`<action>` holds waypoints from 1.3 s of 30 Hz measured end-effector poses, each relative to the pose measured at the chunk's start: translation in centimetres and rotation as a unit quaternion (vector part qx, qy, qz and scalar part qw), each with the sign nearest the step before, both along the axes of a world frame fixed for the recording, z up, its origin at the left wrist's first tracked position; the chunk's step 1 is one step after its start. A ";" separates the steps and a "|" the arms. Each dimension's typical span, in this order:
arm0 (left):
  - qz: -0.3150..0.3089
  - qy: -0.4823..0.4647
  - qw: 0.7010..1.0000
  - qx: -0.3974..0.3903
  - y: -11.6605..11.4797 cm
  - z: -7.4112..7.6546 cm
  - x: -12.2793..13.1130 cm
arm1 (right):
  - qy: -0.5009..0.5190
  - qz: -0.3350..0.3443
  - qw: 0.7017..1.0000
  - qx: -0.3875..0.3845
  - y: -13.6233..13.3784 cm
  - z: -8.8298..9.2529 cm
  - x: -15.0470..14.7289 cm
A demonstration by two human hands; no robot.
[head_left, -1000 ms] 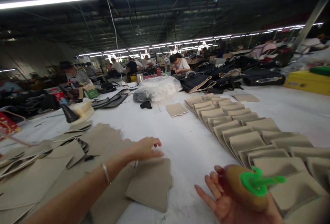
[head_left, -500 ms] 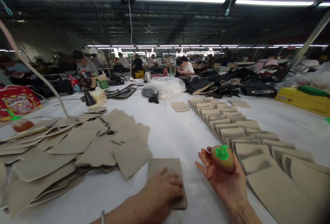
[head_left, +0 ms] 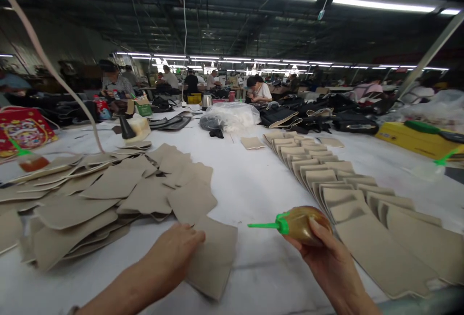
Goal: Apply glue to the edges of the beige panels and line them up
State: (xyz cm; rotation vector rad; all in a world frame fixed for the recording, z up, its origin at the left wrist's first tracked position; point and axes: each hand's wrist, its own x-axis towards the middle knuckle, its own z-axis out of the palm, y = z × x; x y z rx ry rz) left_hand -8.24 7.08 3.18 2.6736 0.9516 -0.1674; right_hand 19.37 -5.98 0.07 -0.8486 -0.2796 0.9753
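In my right hand (head_left: 326,252) is a squeeze bottle of brownish liquid (head_left: 306,225). My fingers wrap round its body, and its green nozzle points left over the white tabletop. My left hand (head_left: 179,250) is closed at the left edge of a beige sheet (head_left: 215,257) that lies flat at an angle in front of me; the thumb is hidden. Left of that hand spreads a loose heap of similar beige sheets (head_left: 112,179). On the right, folded beige pieces (head_left: 321,177) overlap in a long row.
A second green-nozzled bottle (head_left: 31,160) stands by a red box (head_left: 23,131) on the left. At the back are a clear plastic bag (head_left: 232,117) and black goods (head_left: 282,114). A yellow box (head_left: 416,138) sits at right. Several people work farther off.
My right hand has tipped the bottle so the nozzle swings from upward to leftward. My left hand has moved left, from atop a straight-lying beige piece to the edge of an angled sheet.
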 end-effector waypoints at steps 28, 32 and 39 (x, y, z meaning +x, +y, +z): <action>0.057 0.036 0.997 -0.043 -4.2 -2.6 4.1 | -0.127 -0.008 0.989 -0.076 -1.2 0.1 -2.5; 0.078 0.032 0.995 -0.048 -4.7 -2.4 4.8 | -0.136 -0.019 0.987 -0.082 -1.4 0.3 -2.3; 0.088 0.059 0.994 -0.015 -4.4 -2.6 6.5 | -0.167 -0.041 0.981 -0.088 -2.0 0.8 -1.6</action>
